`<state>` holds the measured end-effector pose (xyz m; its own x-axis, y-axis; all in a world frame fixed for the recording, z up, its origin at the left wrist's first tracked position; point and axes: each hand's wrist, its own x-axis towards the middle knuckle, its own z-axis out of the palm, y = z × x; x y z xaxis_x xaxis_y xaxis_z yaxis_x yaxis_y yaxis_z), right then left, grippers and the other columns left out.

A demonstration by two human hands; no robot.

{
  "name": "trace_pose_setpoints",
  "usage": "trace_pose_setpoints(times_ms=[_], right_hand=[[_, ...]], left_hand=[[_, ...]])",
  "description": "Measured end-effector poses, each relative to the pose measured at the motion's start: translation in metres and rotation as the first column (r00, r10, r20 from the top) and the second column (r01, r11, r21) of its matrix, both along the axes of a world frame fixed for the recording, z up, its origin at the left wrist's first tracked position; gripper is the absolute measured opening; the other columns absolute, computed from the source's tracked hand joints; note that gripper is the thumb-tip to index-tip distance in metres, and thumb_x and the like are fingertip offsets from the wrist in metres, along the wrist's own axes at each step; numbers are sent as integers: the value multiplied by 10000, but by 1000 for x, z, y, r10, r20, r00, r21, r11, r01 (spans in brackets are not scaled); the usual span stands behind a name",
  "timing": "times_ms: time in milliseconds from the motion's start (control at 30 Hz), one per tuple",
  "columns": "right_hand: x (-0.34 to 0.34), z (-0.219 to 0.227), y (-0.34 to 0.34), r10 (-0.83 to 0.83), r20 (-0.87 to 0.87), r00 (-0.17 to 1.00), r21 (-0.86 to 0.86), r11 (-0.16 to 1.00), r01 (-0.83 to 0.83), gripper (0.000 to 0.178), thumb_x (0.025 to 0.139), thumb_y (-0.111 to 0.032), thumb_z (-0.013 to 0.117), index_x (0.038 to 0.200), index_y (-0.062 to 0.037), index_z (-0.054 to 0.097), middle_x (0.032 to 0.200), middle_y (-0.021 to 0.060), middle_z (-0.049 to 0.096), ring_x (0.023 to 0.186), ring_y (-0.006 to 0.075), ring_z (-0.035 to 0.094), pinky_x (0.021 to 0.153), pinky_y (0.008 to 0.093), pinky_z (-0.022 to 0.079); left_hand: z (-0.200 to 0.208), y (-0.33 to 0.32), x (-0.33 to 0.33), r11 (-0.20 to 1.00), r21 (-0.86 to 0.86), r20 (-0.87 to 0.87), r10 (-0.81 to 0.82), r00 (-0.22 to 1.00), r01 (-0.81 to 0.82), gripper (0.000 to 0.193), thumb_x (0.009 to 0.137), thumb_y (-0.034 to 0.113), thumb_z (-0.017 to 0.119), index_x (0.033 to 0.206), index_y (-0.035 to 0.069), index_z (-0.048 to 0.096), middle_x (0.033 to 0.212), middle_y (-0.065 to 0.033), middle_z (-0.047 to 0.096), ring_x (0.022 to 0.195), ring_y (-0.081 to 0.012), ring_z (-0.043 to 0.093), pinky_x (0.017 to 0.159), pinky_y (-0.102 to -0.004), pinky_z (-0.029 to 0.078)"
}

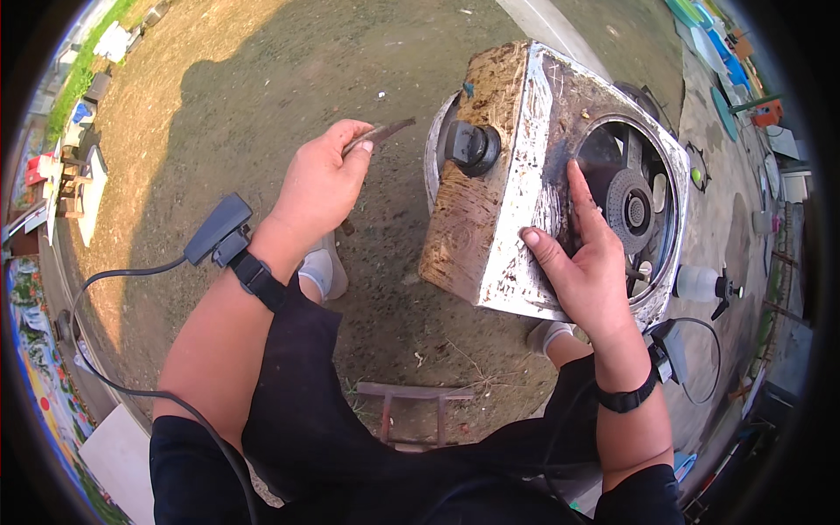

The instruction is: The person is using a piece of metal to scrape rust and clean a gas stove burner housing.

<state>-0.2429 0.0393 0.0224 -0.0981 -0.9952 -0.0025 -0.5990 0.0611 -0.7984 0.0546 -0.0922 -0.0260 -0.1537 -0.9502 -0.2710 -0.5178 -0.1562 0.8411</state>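
Observation:
In my left hand [328, 171] is a thin, dark, narrow scraper-like blade [391, 131], pinched between thumb and fingers and pointing right, apart from the fan housing. A boxy metal fan housing [538, 192] stands tilted in front of me, its white coating streaked and worn. Brown grime covers its left side [459, 223], where a black round fitting [477, 149] sticks out. My right hand [591, 276] holds the housing beside its round opening, thumb and index finger stretched along the face; the other fingers are mostly hidden. Inside the opening sits a dark fan motor [632, 206].
A low wooden stool or frame [416, 391] lies on the dirt between my feet. To the right, a translucent spray bottle [698, 284] with a black head is on the concrete. Cables run from the devices strapped to both wrists. Assorted objects line both far sides.

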Motion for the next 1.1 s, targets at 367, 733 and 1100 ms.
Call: trace_pose_setpoints(times_ms=[367, 733, 1100], right_hand=[[-2, 1, 0, 10, -47, 999, -10, 1000, -11, 923, 953, -328, 826, 1614, 104, 349, 1404, 307, 660, 1332, 331, 654, 1110, 356, 482], [1, 1, 0, 11, 9, 1000, -15, 1000, -11, 919, 947, -317, 838, 1604, 114, 362, 1391, 296, 672, 1305, 309, 671, 1088, 344, 494], [0, 1, -1, 16, 4, 1000, -16, 1000, -16, 909, 955, -308, 825, 1598, 132, 358, 1415, 307, 654, 1334, 307, 651, 1103, 343, 485]], left_hand=[[-1, 12, -9, 436, -549, 678, -267, 685, 713, 514, 872, -9, 651, 1341, 190, 720, 978, -81, 556, 909, -286, 618, 805, -435, 483], [-17, 48, 32, 673, -403, 690, -222, 689, 620, 502, 900, -12, 636, 1364, 161, 720, 1005, -100, 588, 897, -300, 629, 814, -430, 505], [41, 100, -37, 834, -442, 257, -236, 937, 331, 443, 981, 30, 617, 1424, 32, 630, 958, -168, 678, 855, -348, 683, 792, -423, 552]])
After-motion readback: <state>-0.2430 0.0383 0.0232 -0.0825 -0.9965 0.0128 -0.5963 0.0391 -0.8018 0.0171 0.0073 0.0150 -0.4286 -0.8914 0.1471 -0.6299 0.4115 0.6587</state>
